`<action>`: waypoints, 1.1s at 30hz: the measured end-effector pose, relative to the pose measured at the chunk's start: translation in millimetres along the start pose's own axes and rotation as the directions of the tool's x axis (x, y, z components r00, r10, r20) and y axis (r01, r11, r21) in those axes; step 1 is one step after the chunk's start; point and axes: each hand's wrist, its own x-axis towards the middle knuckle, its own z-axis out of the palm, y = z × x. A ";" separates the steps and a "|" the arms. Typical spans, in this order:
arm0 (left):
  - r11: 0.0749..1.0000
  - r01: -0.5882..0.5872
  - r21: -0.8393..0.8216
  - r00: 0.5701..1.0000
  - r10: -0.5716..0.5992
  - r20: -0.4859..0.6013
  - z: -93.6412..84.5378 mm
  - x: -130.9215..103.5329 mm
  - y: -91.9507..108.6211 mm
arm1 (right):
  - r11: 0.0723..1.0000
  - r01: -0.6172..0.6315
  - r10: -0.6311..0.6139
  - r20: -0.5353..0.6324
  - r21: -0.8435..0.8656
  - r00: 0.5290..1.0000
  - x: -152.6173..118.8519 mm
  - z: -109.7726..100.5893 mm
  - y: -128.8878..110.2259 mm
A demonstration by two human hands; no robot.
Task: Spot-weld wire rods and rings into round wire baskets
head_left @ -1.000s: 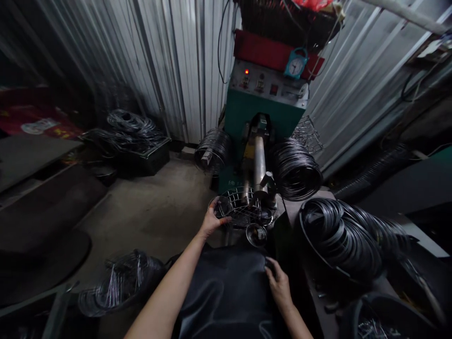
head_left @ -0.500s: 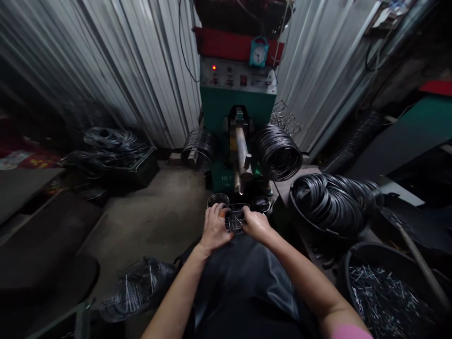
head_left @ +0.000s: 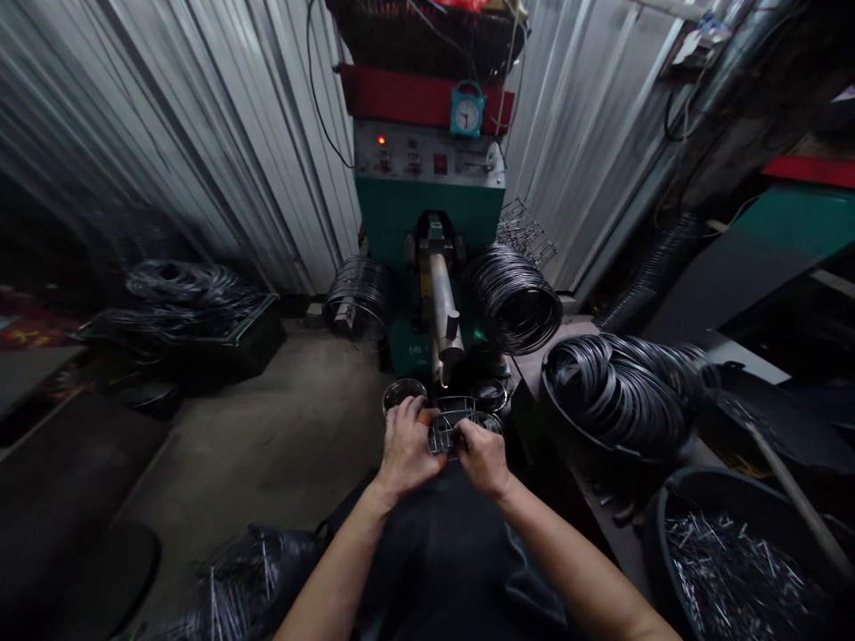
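Observation:
A small round wire rack (head_left: 442, 436) of thin metal rods is held low in front of the welding machine's lower tip. My left hand (head_left: 404, 454), with an orange band on one finger, is closed around its left side. Over its right part, my right hand (head_left: 484, 458) is closed with fingertips pinched together; what they hold is hidden. Just above the rack, the machine's grey cylindrical arm (head_left: 442, 294) ends in a bent copper-coloured tip (head_left: 441, 374). Wire rings (head_left: 404, 388) lie beyond my left hand, and a round container (head_left: 491, 394) stands beyond the right.
Bundles of wire rings hang left (head_left: 357, 298) and right (head_left: 514, 298) of the green machine (head_left: 387, 209). A tub of wire rings (head_left: 614, 392) and a bucket of short rods (head_left: 658, 525) stand at right. A crate (head_left: 257, 343) with wire coils is at left.
My right hand has turned, its fingers curling in over the rack. The rack shows a wider, rounder rim. The whole view has shifted, with the machine now slightly lower and further left.

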 end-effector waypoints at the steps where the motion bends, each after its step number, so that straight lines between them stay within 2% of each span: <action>1: 1.000 0.010 -0.004 1.000 -0.010 0.007 0.7 -0.2 0.5 | 0.999 -0.037 0.037 0.017 0.038 0.999 0.1 -0.8 0.3; 3: 0.998 0.047 -0.033 0.999 -0.046 0.024 2.8 -1.4 0.2 | 0.990 -0.079 0.070 0.075 0.114 0.995 0.2 -3.3 1.2; 5: 0.994 0.079 -0.072 0.996 -0.077 0.034 5.2 -3.1 -1.5 | 0.985 -0.060 0.038 0.138 0.163 0.990 0.9 -6.7 2.7; 9: 0.990 0.078 -0.116 0.997 -0.075 0.028 7.2 -3.8 -5.6 | 0.986 0.030 -0.074 0.268 0.164 0.961 4.7 -17.1 5.6; 14: 0.979 0.105 -0.172 0.994 -0.099 0.041 3.1 -0.3 -10.6 | 0.963 0.196 -0.255 0.384 0.188 0.887 8.2 -33.6 5.9; 17: 0.976 0.114 -0.186 0.993 -0.106 0.053 2.5 2.0 -13.7 | 0.960 0.239 -0.279 0.421 0.145 0.863 10.1 -36.6 4.9; 20: 0.978 0.112 -0.176 0.992 -0.100 0.073 4.3 4.3 -16.5 | 0.966 0.239 -0.259 0.424 0.102 0.868 12.7 -32.6 3.8; 26: 0.980 0.082 -0.183 0.993 -0.065 0.097 6.5 10.3 -22.8 | 0.972 0.233 -0.230 0.329 0.032 0.916 13.5 -19.7 4.6; 33: 0.978 0.066 -0.199 0.993 -0.045 0.110 4.0 27.5 -29.9 | 0.968 0.253 -0.243 0.290 0.005 0.926 26.8 -17.9 6.3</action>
